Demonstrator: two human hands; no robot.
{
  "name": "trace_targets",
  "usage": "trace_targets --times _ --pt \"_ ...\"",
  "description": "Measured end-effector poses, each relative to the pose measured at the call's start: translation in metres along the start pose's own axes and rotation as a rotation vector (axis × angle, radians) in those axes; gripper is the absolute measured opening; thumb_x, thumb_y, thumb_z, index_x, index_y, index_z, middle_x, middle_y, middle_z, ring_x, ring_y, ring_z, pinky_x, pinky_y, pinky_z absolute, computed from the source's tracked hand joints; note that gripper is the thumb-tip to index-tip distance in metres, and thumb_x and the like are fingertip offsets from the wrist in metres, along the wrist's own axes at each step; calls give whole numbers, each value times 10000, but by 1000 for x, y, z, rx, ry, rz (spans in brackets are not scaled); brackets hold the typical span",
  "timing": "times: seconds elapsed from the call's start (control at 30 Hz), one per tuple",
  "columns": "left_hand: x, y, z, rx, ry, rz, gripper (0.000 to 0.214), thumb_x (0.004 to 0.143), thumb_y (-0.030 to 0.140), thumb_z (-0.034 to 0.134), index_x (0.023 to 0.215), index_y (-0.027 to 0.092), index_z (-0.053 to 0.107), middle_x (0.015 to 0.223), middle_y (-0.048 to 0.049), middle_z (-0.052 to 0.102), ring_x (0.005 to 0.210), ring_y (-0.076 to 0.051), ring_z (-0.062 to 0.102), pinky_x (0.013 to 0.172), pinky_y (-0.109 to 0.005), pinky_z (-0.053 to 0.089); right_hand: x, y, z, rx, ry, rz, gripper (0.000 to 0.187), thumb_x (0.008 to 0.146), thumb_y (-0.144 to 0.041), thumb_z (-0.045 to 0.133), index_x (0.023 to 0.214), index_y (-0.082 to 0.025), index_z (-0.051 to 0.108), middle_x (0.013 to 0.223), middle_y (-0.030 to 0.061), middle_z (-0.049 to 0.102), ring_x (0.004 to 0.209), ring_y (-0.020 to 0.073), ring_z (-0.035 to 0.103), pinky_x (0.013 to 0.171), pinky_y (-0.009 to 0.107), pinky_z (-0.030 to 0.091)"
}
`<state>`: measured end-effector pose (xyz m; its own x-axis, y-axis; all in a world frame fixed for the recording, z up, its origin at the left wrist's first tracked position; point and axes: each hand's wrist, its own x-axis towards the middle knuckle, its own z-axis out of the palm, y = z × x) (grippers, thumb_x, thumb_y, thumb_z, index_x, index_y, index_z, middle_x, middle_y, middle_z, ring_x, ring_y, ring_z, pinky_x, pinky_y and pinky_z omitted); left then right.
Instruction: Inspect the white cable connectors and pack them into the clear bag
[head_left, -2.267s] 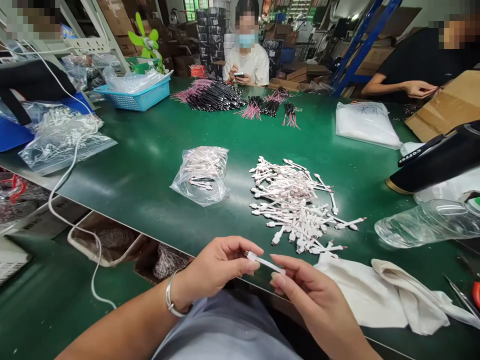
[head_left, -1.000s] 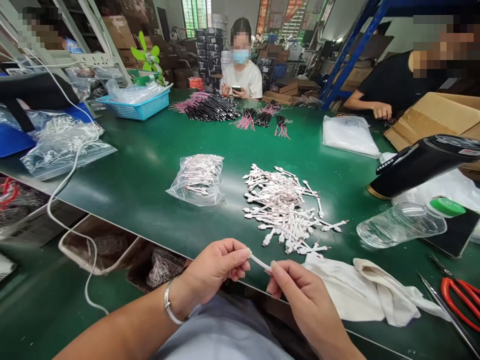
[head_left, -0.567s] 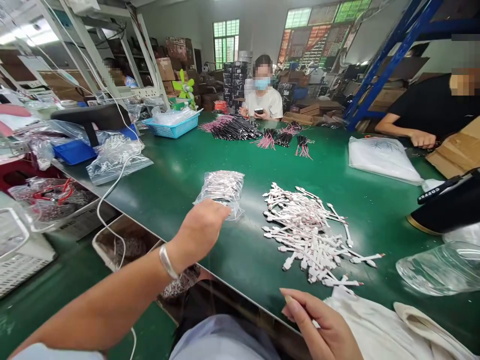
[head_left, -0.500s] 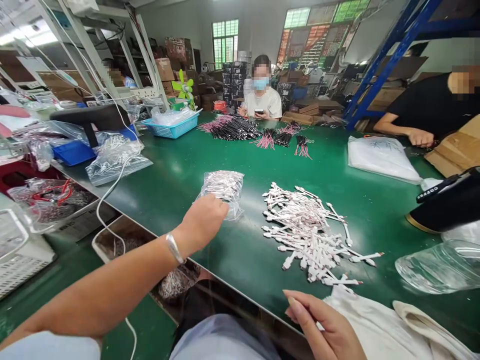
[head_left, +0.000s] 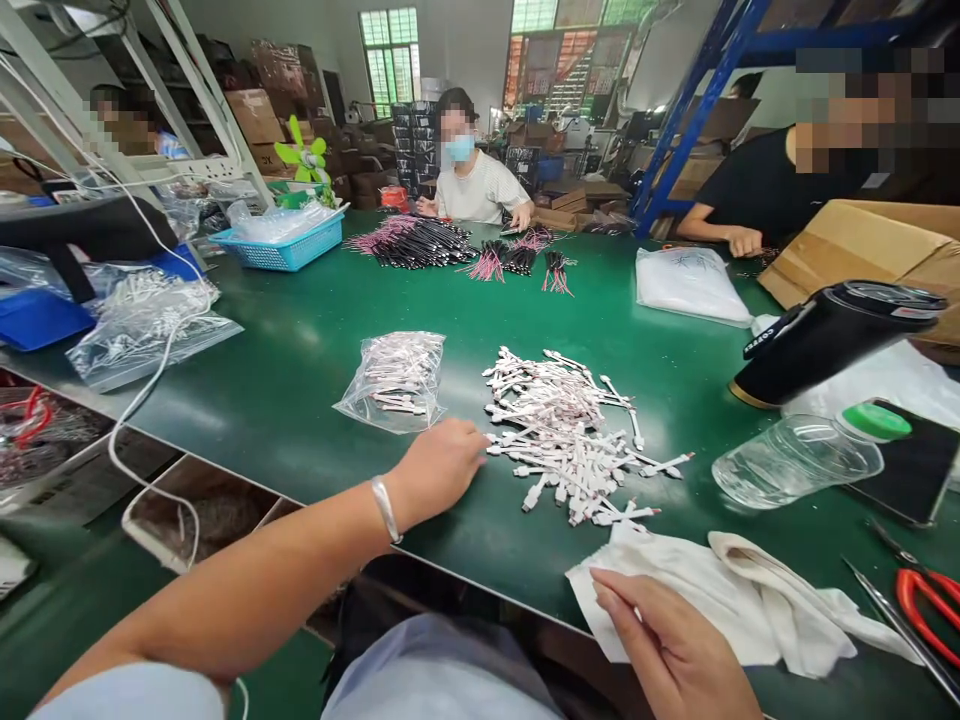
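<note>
While I watch from afar, the left hand (head_left: 439, 465) is stretched over the green counter (head_left: 480, 310), knuckles up, just beside the left edge of a loose heap of short white cables (head_left: 577, 470). Its fingers curl downward with their tips hidden, so I cannot tell whether they grip anything. Behind that hand I see a clear plastic bag (head_left: 355, 405) of similar cables. The right hand (head_left: 679, 645) is near the counter's edge, thumb and forefinger together at the tips, in front of a white cloth (head_left: 667, 555); I cannot tell whether it touches the cloth.
</note>
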<state>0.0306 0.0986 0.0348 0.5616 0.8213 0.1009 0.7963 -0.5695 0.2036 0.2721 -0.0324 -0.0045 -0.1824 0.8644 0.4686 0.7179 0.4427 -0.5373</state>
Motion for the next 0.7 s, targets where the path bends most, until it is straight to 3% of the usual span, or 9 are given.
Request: trace_targets --times 0.2,0.33,0.47,0.6,0.7 --pt "22 5 24 -123 25 -38 95 842 209 504 822 142 568 854 -80 594 818 -202 534 742 -315 440 -3 -8 0 12 -10 -25 159 889 -288 478 924 -234 624 758 14 687 689 139 668 631 196 549" --pt "15 4 20 -155 12 -24 134 870 189 433 807 156 547 834 -73 590 804 -205 521 735 -321 418 -3 -6 2 20 -5 6 158 881 -279 491 949 -235 626 800 28 695 714 158 669 630 226 555" --pt "-4 18 7 -217 -22 -36 177 900 234 380 875 165 541 781 -46 600 730 -184 532 684 -298 409 8 -2 11 -15 124 16 219 864 -237 516 1066 -228 601 924 65 680 826 192 658 707 302 562" --pt "-24 35 -5 -528 -65 -39 165 890 263 418 888 188 565 826 -19 617 759 -151 540 696 -249 403 23 -4 20 -29 164 -43 382 848 -175 535 1226 -228 519 1104 95 626 993 212 610 805 351 540" --pt "-33 40 -7 -804 -107 -96 160 868 272 461 888 188 596 787 -2 602 710 -125 510 652 -224 394 30 -7 22 6 101 -71 328 853 -146 531 1167 -234 564 976 55 683 871 172 646 764 306 542"
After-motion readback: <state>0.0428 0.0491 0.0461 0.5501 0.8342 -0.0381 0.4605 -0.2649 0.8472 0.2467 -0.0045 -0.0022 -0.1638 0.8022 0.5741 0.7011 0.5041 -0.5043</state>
